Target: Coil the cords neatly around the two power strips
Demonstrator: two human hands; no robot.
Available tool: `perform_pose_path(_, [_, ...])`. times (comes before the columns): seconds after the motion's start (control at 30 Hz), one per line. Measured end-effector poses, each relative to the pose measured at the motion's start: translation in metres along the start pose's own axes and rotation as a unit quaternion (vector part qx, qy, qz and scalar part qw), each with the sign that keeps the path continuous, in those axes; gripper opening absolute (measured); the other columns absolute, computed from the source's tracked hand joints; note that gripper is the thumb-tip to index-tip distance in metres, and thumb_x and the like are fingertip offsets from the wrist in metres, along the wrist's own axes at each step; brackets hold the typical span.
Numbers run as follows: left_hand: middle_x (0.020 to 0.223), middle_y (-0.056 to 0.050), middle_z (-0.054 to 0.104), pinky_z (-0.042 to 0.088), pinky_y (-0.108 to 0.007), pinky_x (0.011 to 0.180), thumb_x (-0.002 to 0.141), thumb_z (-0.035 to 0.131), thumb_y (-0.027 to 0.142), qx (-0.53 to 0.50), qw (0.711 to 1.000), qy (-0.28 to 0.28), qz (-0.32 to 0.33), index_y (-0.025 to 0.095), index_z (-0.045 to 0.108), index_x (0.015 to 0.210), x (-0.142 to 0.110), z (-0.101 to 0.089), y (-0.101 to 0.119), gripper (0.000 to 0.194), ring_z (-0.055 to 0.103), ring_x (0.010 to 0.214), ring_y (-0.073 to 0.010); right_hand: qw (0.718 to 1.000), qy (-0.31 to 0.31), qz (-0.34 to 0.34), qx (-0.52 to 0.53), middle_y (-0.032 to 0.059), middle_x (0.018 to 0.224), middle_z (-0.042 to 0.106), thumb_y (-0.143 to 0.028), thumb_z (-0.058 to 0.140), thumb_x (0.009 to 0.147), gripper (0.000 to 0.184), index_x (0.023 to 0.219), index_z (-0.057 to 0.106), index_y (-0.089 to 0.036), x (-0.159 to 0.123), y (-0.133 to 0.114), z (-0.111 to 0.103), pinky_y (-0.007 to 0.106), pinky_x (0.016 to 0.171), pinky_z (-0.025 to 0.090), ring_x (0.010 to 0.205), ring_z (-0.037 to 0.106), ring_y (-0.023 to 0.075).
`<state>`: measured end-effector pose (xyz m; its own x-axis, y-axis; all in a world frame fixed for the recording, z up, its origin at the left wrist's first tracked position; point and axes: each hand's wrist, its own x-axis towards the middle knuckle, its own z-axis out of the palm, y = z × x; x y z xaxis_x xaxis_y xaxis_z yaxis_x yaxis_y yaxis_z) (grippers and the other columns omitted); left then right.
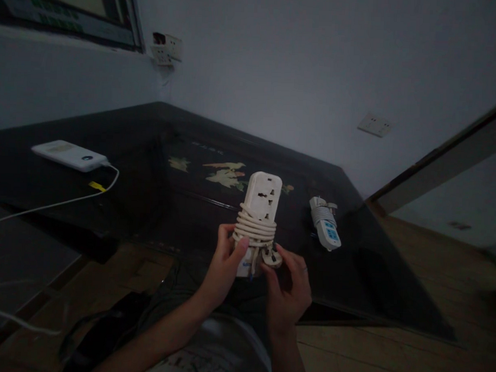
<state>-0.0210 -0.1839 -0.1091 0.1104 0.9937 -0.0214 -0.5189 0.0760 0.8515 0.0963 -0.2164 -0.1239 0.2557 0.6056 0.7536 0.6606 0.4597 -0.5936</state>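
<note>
A white power strip (264, 194) is held up over the near edge of the dark table, its sockets facing me. Its cord (255, 229) is wound several times around the lower half. My left hand (226, 257) grips the strip and the coils from the left, thumb across the front. Between the thumb and fingers of my right hand (290, 282) is the cord's plug (272, 257), with its pins showing. A second white power strip (327, 227) with blue sockets lies on the table to the right, its own cord wrapped around it.
The dark table (198, 222) bears a painted bird and leaves. At its left lies a white device (70, 154) with a white cable and yellow tag (97, 186). Wall sockets (166, 50) hang in the corner; another socket plate (375, 125) is at right.
</note>
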Motion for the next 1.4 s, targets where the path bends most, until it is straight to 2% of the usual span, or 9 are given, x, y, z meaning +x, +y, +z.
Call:
perform_pose_path(0.13, [0.114, -0.006, 0.063, 0.049, -0.029, 0.086, 0.082, 0.062, 0.043, -0.046, 0.998, -0.022, -0.034, 0.021, 0.04, 0.117, 0.002, 0.001, 0.008, 0.047, 0.062, 0.101, -0.0185, 0.999, -0.013, 0.02, 0.043, 0.0067, 0.105, 0.064, -0.021, 0.063, 0.084, 0.029, 0.112, 0.063, -0.024, -0.002, 0.001, 0.0, 0.036, 0.081, 0.053, 0.099, 0.062, 0.0205])
perform_pose_path(0.27, [0.124, -0.008, 0.06, 0.049, -0.032, 0.089, 0.075, 0.069, 0.042, -0.082, 0.994, -0.03, -0.066, 0.022, 0.037, 0.13, 0.006, -0.001, 0.016, 0.066, 0.061, 0.107, -0.0221, 0.998, -0.046, 0.02, 0.033, 0.0057, 0.102, 0.064, -0.022, 0.06, 0.086, 0.026, 0.112, 0.062, -0.024, 0.003, 0.0, -0.001, 0.035, 0.079, 0.052, 0.096, 0.062, 0.0197])
perform_pose_path(0.4, [0.119, -0.007, 0.063, 0.051, -0.028, 0.084, 0.077, 0.069, 0.04, -0.09, 0.989, -0.065, -0.101, 0.022, 0.044, 0.129, 0.006, -0.003, 0.013, 0.06, 0.063, 0.102, -0.0209, 0.997, -0.065, -0.034, 0.005, 0.0058, 0.098, 0.063, -0.023, 0.061, 0.086, 0.028, 0.114, 0.06, -0.023, 0.008, 0.002, -0.003, 0.033, 0.076, 0.053, 0.091, 0.062, 0.0186])
perform_pose_path(0.53, [0.113, -0.006, 0.066, 0.051, -0.026, 0.078, 0.08, 0.067, 0.038, -0.094, 0.986, -0.073, -0.118, 0.022, 0.045, 0.127, 0.006, -0.004, 0.007, 0.055, 0.065, 0.093, -0.0179, 0.992, -0.086, -0.088, -0.037, 0.0054, 0.094, 0.062, -0.027, 0.06, 0.087, 0.028, 0.115, 0.059, -0.023, 0.009, 0.006, -0.005, 0.032, 0.071, 0.054, 0.086, 0.062, 0.0182])
perform_pose_path(0.8, [0.101, -0.005, 0.067, 0.049, -0.024, 0.071, 0.079, 0.066, 0.045, -0.067, 0.99, -0.051, -0.117, 0.02, 0.05, 0.119, 0.01, -0.005, 0.003, 0.05, 0.063, 0.084, -0.0158, 0.978, -0.154, -0.134, -0.049, 0.0054, 0.092, 0.059, -0.026, 0.058, 0.089, 0.035, 0.124, 0.057, -0.024, 0.015, 0.011, -0.012, 0.031, 0.07, 0.055, 0.083, 0.062, 0.0176])
perform_pose_path(1.0, [0.108, -0.007, 0.065, 0.05, -0.027, 0.078, 0.079, 0.066, 0.045, -0.019, 0.994, -0.05, -0.095, 0.021, 0.045, 0.126, 0.011, -0.004, 0.0, 0.057, 0.063, 0.093, -0.0177, 0.966, -0.199, -0.156, -0.055, 0.0056, 0.094, 0.059, -0.023, 0.058, 0.088, 0.042, 0.13, 0.052, -0.025, 0.018, 0.013, -0.017, 0.03, 0.072, 0.055, 0.084, 0.062, 0.0174])
perform_pose_path(1.23, [0.128, -0.008, 0.058, 0.042, -0.031, 0.099, 0.087, 0.053, 0.049, 0.041, 0.998, -0.036, -0.033, 0.024, 0.043, 0.131, 0.01, -0.004, -0.011, 0.051, 0.055, 0.117, -0.0197, 0.973, -0.171, -0.137, -0.074, 0.0048, 0.09, 0.058, -0.022, 0.056, 0.089, 0.039, 0.128, 0.054, -0.026, 0.013, 0.007, -0.015, 0.029, 0.069, 0.055, 0.08, 0.061, 0.0166])
perform_pose_path(1.4, [0.133, -0.008, 0.055, 0.037, -0.031, 0.105, 0.091, 0.045, 0.049, 0.066, 0.997, -0.026, -0.018, 0.022, 0.042, 0.132, 0.006, -0.002, -0.008, 0.049, 0.051, 0.122, -0.0194, 0.977, -0.159, -0.121, -0.076, 0.0045, 0.091, 0.056, -0.02, 0.055, 0.089, 0.038, 0.127, 0.055, -0.027, 0.009, 0.002, -0.013, 0.028, 0.069, 0.054, 0.081, 0.06, 0.0158])
